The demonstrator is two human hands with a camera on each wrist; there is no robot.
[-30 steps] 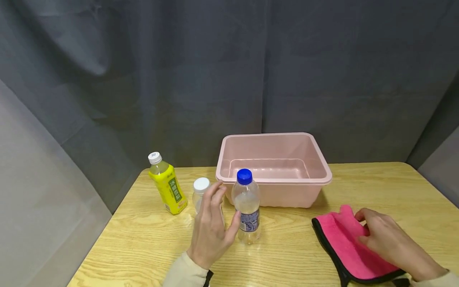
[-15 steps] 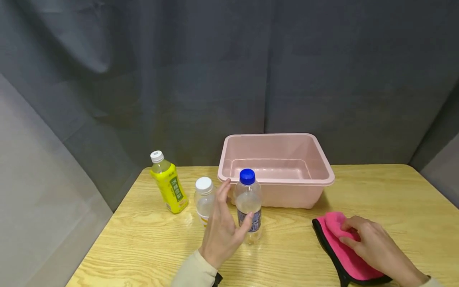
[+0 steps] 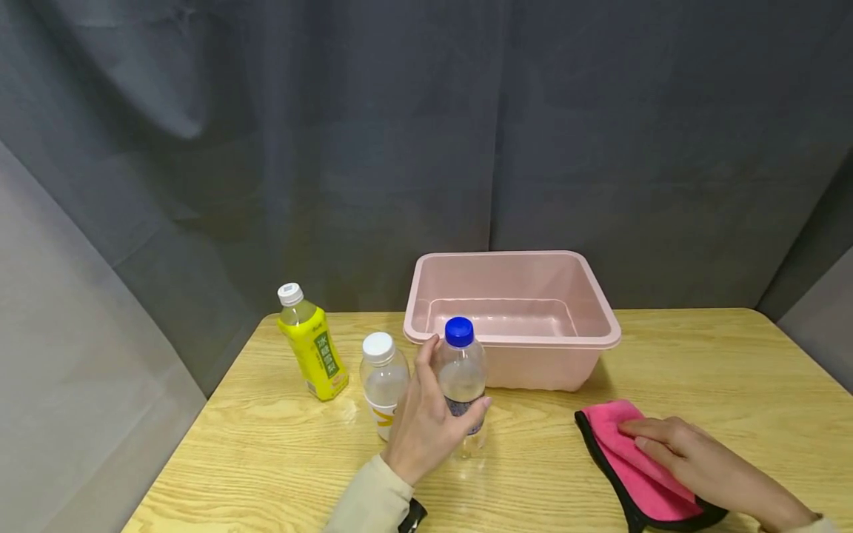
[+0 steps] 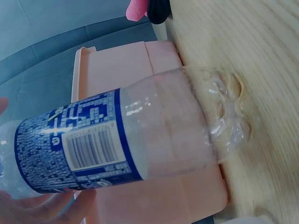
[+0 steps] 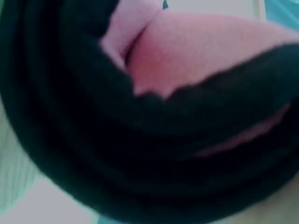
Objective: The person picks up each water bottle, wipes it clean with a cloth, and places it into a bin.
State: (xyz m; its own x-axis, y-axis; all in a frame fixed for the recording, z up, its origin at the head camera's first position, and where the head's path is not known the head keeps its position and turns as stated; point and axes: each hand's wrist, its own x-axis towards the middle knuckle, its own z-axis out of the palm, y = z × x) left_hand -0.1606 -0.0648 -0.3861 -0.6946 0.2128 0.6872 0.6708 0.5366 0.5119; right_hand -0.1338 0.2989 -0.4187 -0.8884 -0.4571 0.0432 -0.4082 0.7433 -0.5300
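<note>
My left hand (image 3: 429, 426) is around the side of a clear plastic bottle (image 3: 461, 374) with a blue cap, which stands upright on the table. Its thumb lies in front of the bottle and its fingers reach along the left side. In the left wrist view, the bottle's blue label (image 4: 70, 140) and bare base show, with fingers (image 4: 56, 207) beside it; firm contact cannot be told. My right hand (image 3: 700, 459) rests with extended fingers on a folded pink cloth (image 3: 660, 492) with black edging. Only the cloth (image 5: 196, 51) fills the right wrist view, large and blurred.
A clear bottle with a white cap (image 3: 380, 346) stands just left of my left hand. Farther left is a yellow-labelled drink bottle (image 3: 312, 352). A pink plastic basin (image 3: 526, 363) sits behind the blue-capped bottle on the wooden table (image 3: 266, 459), before a grey curtain.
My left hand has moved right, onto the blue-capped bottle, uncovering more of the white-capped one. My right hand has folded the pink cloth over leftward, and its fingers have straightened on it.
</note>
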